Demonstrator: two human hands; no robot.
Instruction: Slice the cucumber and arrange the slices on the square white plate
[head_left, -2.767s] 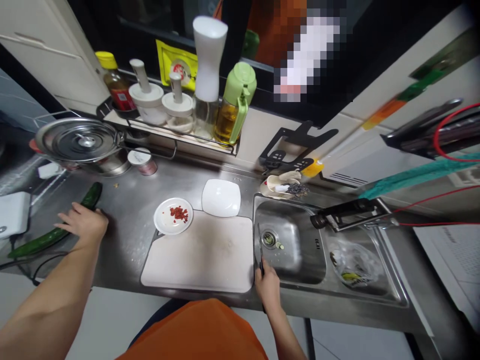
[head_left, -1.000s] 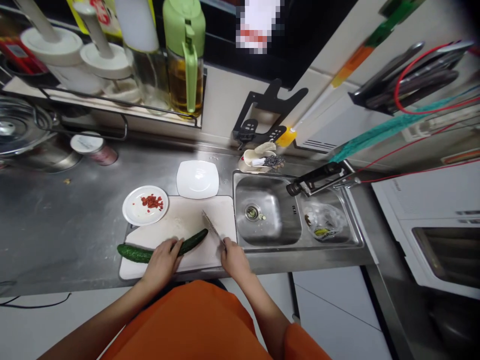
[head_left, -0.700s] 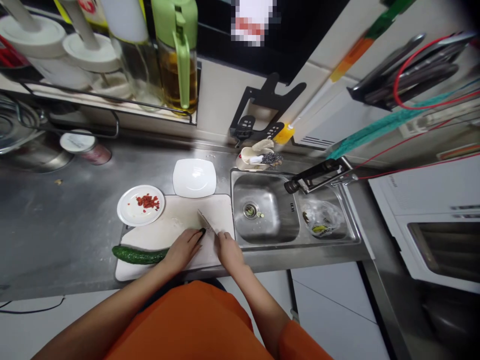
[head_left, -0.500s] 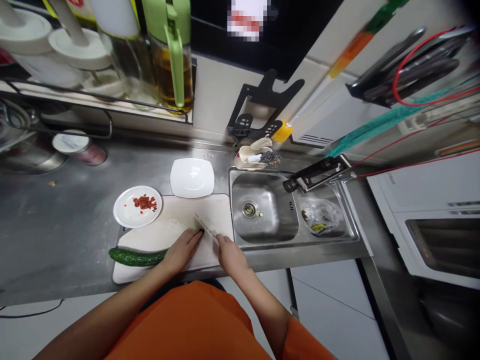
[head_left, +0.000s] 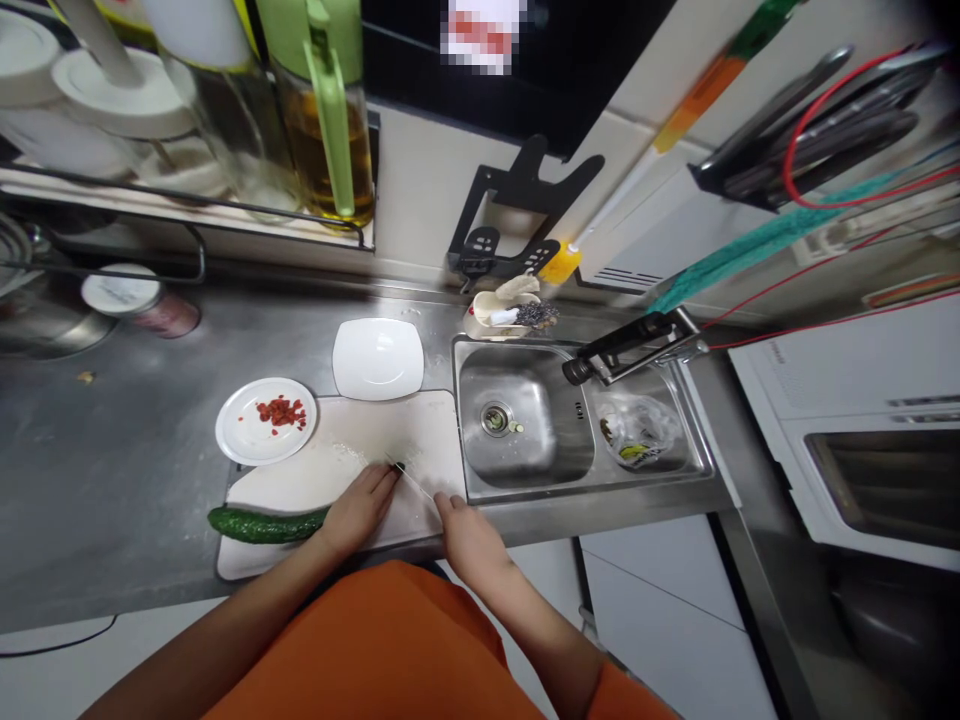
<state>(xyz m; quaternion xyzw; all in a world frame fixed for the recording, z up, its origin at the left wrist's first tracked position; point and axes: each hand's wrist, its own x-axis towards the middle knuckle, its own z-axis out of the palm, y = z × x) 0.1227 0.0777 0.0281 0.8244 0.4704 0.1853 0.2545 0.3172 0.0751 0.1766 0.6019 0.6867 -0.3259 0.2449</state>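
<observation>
The fingers of the left hand (head_left: 356, 515) are bent together over a cucumber (head_left: 262, 526), closed round it and pressing near its right end, with a small dark tip showing past the fingertips; the fingers of the right hand (head_left: 471, 538) are curled tight round the handle of a knife (head_left: 416, 487), whose blade shows as a thin line slanting up and left, right by that tip; whether the edge touches the skin there I cannot tell.

The cucumber lies along the near side of a pale cutting board (head_left: 427, 430), its left end poking out beyond the board's edge and its middle hidden by the hand and wrist; small wet specks dot the board above the left hand; a round plate (head_left: 251, 440) with chopped red pieces (head_left: 282, 412) overlaps the board's far left corner, and a white dish (head_left: 379, 357) sits at its far edge.

To the right is a steel sink (head_left: 559, 440) with pale scraps by its drain; a clear plastic bag (head_left: 651, 428) lies in the basin beyond; on the left, a lidded tin (head_left: 142, 300) stands on the counter (head_left: 135, 460).
</observation>
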